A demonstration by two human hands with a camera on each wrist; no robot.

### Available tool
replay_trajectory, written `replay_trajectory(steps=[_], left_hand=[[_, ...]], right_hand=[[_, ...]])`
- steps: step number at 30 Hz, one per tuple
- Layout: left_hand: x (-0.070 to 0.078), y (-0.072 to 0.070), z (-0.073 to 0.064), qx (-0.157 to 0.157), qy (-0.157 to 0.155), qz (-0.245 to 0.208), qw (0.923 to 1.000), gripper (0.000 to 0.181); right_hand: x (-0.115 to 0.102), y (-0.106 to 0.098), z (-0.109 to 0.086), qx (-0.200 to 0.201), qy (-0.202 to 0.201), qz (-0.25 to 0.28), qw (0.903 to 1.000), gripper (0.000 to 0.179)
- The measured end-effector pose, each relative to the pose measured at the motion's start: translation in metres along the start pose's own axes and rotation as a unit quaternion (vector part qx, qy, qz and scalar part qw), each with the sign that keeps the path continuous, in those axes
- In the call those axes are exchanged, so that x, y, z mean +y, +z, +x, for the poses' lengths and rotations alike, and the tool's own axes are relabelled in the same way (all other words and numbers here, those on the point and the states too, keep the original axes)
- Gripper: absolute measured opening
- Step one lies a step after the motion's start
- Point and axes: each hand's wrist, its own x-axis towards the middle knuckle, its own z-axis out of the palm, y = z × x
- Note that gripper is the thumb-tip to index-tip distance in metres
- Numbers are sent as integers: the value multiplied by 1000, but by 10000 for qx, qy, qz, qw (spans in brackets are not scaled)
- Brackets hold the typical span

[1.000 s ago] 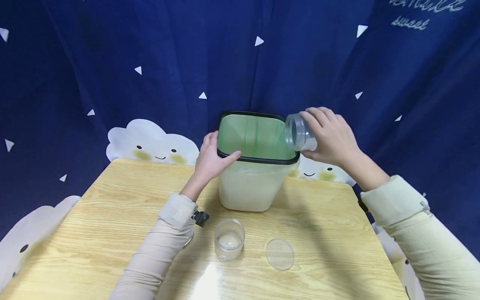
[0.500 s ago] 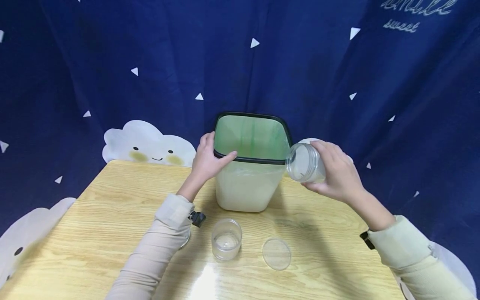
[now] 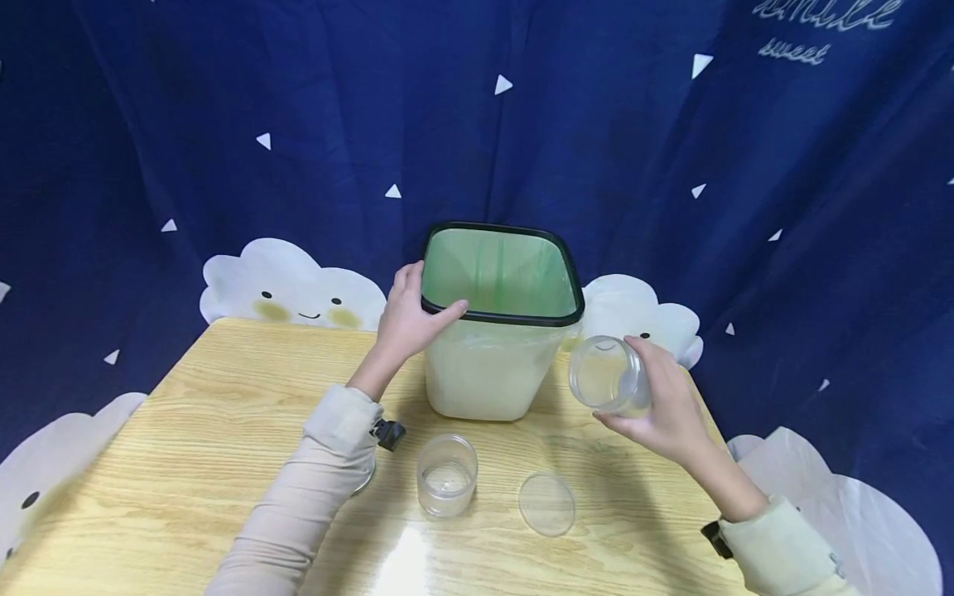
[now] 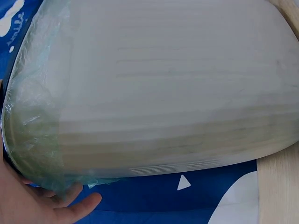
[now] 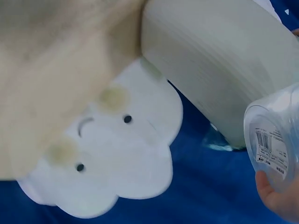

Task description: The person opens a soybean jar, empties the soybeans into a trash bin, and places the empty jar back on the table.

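A whitish waste bin [image 3: 484, 372] with a black rim stands at the back of the table, lined with a thin green bag [image 3: 455, 265]. My left hand [image 3: 406, 319] grips its left rim, thumb over the front edge; in the left wrist view, fingers [image 4: 77, 207] lie by the bag's overhang. Right of the bin, my right hand [image 3: 663, 406] holds a clear plastic jar [image 3: 607, 377], tilted with its open mouth towards the bin. A barcode label [image 5: 271, 149] shows on the jar's base in the right wrist view. Any contents are hard to make out.
Before the bin, a second clear jar [image 3: 447, 476] stands upright on the wooden table [image 3: 261, 389]. A clear round disc [image 3: 547, 503] lies flat to its right. Something round and shiny-edged [image 3: 365, 482] is mostly hidden by my left sleeve. A blue curtain [image 3: 335, 108] hangs behind.
My right hand has brought the jar down from the bin's right rim to the space beside the bin, over the table. The left hand keeps its hold on the rim.
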Motion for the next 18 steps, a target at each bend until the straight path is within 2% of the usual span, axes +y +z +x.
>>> replay_trajectory(steps=[4, 9, 14, 18], left_hand=[[-1, 0, 0, -3, 18, 6, 10000, 92], [0, 0, -1, -63, 4, -2, 10000, 92], [1, -1, -1, -31, 16, -40, 10000, 91], [0, -1, -1, -21, 15, -46, 10000, 90]], right_hand=[[1, 11, -19, 144, 373, 128, 9991, 93], [2, 21, -41, 142, 1133, 328, 9929, 93], [5, 33, -64, -30, 2036, 567, 9774, 92], [7, 44, -81, -242, 2749, 880, 9571, 90]])
